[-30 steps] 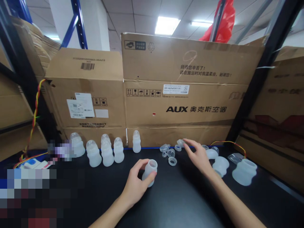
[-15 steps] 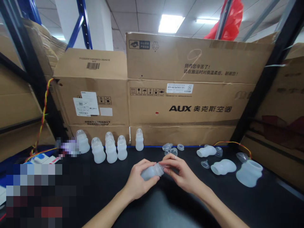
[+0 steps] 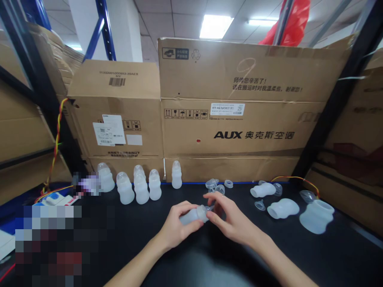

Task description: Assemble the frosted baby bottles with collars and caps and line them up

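Note:
My left hand [image 3: 179, 225] is wrapped around a frosted baby bottle [image 3: 189, 217], which lies tilted with its neck toward the right. A collar ring [image 3: 202, 213] sits on the neck, and a clear nipple [image 3: 210, 208] pokes out of it. The thumb of my right hand [image 3: 226, 215] presses the ring's edge while its index finger arches above; the other fingertips curl behind the nipple, partly hidden. Beyond my right hand lie clear caps [image 3: 212, 183] and a loose ring [image 3: 228, 183]. A spare nipple [image 3: 260, 205] rests on the black table.
Several capped bottles [image 3: 141, 187] stand at the back left, with one more bottle [image 3: 176, 175] near the middle. To the right are open bottles lying down [image 3: 283, 209] and a wide open bottle [image 3: 316, 216]. Cardboard [image 3: 191, 139] walls the back; a cable [image 3: 295, 177] runs along the right.
My right fingers have lifted and spread from the bottle's mouth, so the nipple now shows. The thumb remains at the ring. My left hand keeps hold of the bottle, shifted slightly right.

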Tool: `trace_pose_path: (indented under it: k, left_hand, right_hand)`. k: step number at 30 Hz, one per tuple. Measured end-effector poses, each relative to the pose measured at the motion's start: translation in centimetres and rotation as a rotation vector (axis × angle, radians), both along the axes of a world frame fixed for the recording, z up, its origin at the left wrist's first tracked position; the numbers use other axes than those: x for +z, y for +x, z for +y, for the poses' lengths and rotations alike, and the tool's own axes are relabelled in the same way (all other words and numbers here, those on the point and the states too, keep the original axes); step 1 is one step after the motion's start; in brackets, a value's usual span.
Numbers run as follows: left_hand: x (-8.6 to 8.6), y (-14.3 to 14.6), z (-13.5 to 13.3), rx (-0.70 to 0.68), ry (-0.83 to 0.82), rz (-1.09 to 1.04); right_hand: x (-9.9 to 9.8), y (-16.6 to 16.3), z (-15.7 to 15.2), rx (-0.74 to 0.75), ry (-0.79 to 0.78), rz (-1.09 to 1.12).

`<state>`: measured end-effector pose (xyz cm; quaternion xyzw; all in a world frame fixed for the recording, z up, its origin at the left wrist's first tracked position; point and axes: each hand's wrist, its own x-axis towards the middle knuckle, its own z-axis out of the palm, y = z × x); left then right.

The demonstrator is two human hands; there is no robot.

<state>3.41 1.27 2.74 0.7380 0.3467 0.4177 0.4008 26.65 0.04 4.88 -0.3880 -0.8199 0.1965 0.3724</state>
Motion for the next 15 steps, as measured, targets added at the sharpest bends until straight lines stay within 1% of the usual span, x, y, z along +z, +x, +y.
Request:
trace_pose_path:
  k: [2,4,7,10,13,15]
  left_hand:
    - [0.0,-0.1,0.2,-0.006,-0.001,-0.002]
    - [0.1,-0.2,0.3,-0.015,0.011,0.013]
    - [0.1,-0.2,0.1,-0.008,0.041,0.053]
    - [0.2,-0.1,-0.1,0.014,0.073,0.075]
    - [0.2,0.0,-0.4,0.011,0.082,0.072]
    - [0.3,0.1,-0.5,-0.024,0.025,0.05]
  right_hand:
    - [0.4,0.3,-0.1,0.097,-0.006,0.05]
    - [0.6,0.2,-0.2,0.113,0.015,0.02]
    - [0.5,-0.3,-0.3,0.033,0.044,-0.053]
    - [0.0,-0.7,-0.4,-0.022,0.085,-0.127]
    - [-0.6,-0.8,-0.2,-0.06,0.184,-0.226]
    - [-1.0,-0.8,0.0,-0.077,0.271,-0.29]
